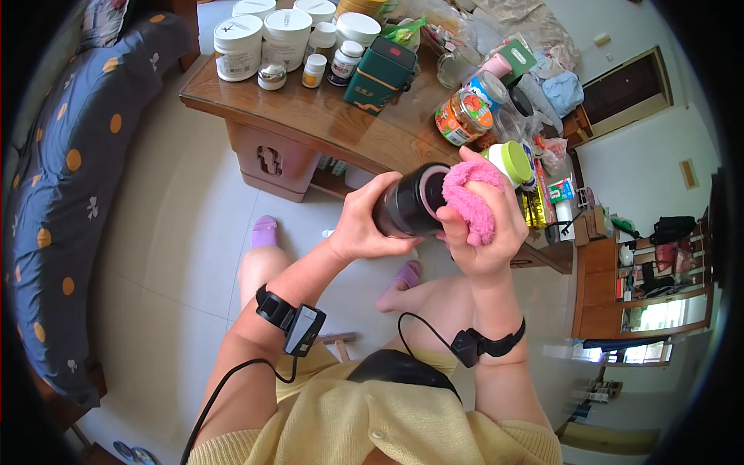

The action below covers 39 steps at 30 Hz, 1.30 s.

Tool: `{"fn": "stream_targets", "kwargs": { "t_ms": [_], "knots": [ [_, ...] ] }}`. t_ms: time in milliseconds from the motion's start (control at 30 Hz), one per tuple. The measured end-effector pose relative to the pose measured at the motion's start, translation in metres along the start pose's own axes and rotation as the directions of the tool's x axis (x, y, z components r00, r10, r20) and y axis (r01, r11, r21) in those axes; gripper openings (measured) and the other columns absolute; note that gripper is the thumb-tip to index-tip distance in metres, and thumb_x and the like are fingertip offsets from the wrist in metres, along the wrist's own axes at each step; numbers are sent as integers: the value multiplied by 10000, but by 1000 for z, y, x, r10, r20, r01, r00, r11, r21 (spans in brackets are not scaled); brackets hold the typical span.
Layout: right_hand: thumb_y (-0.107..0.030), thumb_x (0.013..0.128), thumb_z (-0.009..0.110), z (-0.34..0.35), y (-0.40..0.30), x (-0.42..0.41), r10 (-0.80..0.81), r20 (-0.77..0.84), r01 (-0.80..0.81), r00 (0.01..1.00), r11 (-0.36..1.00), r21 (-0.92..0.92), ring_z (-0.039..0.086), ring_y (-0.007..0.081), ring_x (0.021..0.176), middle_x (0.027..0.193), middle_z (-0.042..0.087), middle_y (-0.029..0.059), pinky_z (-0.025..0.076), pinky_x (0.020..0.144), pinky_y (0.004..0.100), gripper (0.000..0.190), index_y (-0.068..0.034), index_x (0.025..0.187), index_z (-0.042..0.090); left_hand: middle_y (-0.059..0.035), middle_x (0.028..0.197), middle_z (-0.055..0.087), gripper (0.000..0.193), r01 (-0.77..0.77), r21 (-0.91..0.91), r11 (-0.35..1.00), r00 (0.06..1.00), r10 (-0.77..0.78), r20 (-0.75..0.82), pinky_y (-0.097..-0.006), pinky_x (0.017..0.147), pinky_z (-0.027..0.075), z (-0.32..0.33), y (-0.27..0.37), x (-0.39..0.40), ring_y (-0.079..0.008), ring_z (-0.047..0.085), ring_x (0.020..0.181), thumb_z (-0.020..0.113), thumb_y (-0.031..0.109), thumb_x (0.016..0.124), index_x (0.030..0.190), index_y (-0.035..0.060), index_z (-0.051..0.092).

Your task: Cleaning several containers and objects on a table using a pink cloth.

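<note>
My left hand grips a dark cylindrical container, tilted so that its round pinkish-rimmed end faces right. Bunched in my right hand is a fluffy pink cloth, held close to that rimmed end. Whether the cloth touches the rim is hard to tell, since my fingers and the cloth overlap it. Both hands are raised in front of the near edge of a wooden table.
White plastic tubs, small bottles and a dark green box crowd the tabletop. Farther right stand an orange-labelled jar and a green-lidded container. A couch with a dotted cover lies to the left. Cables hang from both forearm straps.
</note>
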State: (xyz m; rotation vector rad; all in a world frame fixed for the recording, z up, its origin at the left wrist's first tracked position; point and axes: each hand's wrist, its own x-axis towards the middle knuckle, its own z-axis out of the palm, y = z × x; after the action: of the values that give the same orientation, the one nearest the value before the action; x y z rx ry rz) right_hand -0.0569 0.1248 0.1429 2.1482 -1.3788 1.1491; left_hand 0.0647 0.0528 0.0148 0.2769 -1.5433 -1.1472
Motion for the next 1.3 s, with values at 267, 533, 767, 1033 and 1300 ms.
{"fn": "stream_targets", "kwargs": {
  "t_ms": [267, 533, 767, 1033, 1300],
  "knots": [
    [-271, 762, 763, 3, -9, 5, 104, 109, -106, 989, 994, 12, 633, 375, 956, 1058, 628, 235, 521, 803, 402, 381, 24, 957, 621, -132, 936, 635, 723, -7, 56, 998, 1000, 7, -3, -327, 760, 518, 0, -7, 1, -233, 651, 826, 843, 265, 515, 1113, 0, 534],
    [-402, 869, 598, -17, 4, -14, 220, 254, -333, 942, 702, 630, 566, 421, 1079, 1072, 626, 201, 467, 917, 494, 443, 28, 974, 622, -118, 1055, 607, 771, 71, -113, 991, 997, -70, 15, -322, 869, 474, -1, -1, -3, -187, 604, 963, 846, 239, 521, 1165, -14, 507],
    [-571, 950, 326, -30, 16, -15, 588, 627, -451, 511, -438, 778, 510, 385, 1172, 1314, 475, 238, 487, 914, 521, 688, -14, 1349, 392, -109, 1117, 577, 804, 147, -209, 967, 982, -168, -86, -335, 916, 445, 3, -20, -7, -206, 579, 1031, 849, 228, 542, 1209, -10, 468],
    [-608, 936, 311, -33, 7, -13, 531, 636, -495, 560, -400, 771, 498, 389, 1184, 1336, 453, 237, 514, 885, 513, 729, -32, 1381, 356, -114, 1123, 579, 801, 137, -147, 980, 984, -151, -89, -344, 922, 447, 6, -19, -7, -217, 579, 1048, 848, 216, 545, 1222, 8, 474],
    [-310, 933, 560, -51, -2, -10, 626, 555, -808, 548, 226, 544, 569, 287, 1100, 1264, 523, 167, 536, 820, 401, 470, -18, 1290, 472, -123, 1136, 584, 763, 75, -65, 995, 994, -79, -70, -351, 929, 447, 8, -12, -5, -227, 581, 1054, 842, 198, 545, 1199, 7, 498]
  ]
}}
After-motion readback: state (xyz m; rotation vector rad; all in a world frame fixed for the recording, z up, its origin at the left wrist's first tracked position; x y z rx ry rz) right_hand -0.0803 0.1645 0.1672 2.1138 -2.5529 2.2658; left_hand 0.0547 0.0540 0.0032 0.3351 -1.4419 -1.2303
